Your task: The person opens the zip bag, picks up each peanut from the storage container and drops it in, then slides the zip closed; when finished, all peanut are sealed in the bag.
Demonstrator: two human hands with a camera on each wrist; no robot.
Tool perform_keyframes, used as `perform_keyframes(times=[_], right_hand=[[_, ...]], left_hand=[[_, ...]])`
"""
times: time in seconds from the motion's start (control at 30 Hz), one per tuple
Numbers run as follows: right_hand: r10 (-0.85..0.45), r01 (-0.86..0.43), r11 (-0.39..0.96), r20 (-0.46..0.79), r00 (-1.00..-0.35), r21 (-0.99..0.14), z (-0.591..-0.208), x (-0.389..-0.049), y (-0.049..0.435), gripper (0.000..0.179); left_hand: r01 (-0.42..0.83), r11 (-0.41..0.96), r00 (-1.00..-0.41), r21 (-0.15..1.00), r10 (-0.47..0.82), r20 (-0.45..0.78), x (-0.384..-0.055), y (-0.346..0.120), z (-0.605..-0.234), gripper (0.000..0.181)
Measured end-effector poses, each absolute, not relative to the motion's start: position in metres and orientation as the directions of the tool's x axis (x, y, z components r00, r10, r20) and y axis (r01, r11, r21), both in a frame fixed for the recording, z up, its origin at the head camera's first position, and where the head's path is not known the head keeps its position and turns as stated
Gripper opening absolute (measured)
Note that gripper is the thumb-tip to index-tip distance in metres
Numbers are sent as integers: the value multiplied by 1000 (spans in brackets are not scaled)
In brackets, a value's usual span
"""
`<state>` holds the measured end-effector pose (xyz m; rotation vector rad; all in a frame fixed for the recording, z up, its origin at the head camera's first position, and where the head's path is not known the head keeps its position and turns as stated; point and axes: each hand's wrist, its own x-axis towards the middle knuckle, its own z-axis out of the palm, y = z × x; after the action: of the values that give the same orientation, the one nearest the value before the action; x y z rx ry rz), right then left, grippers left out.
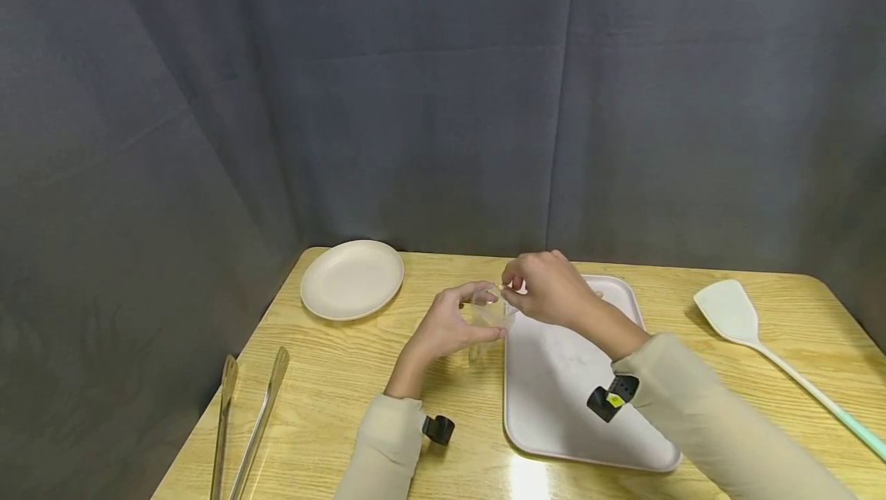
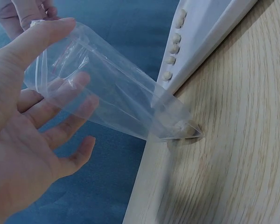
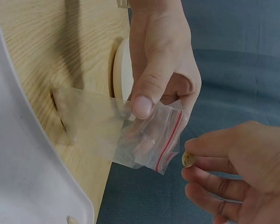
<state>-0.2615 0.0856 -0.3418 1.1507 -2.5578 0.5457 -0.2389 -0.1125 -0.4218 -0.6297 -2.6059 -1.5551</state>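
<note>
My left hand [image 1: 445, 327] holds a clear zip bag [image 2: 116, 88] by its mouth, thumb on one side and fingers on the other. The bag hangs at a slant, its red seal line at the top and its bottom corner close over the table. Something small and tan shows inside that corner. Between thumb and fingertips, my right hand [image 1: 554, 292] pinches a small tan nut [image 3: 188, 160] just beside the bag's mouth. Several similar nuts [image 2: 174, 48] lie in a row along the far end of the pale tray [image 1: 567, 385], partly hidden by my right hand in the head view.
A cream plate [image 1: 353, 281] sits at the table's back left. Metal tongs [image 1: 259, 423] lie at the front left. To the right of the tray rests a white spatula [image 1: 730, 311] with a green handle end. Dark cloth [image 1: 429, 100] hangs behind the table.
</note>
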Motion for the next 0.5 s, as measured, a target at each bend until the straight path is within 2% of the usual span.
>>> perform_keyframes(times=[0.5], right_hand=[[-660, -758, 601, 378, -650, -254, -346, -256, 77, 11]], left_hand=[[340, 439, -926, 832, 310, 215, -238, -114, -422, 76]])
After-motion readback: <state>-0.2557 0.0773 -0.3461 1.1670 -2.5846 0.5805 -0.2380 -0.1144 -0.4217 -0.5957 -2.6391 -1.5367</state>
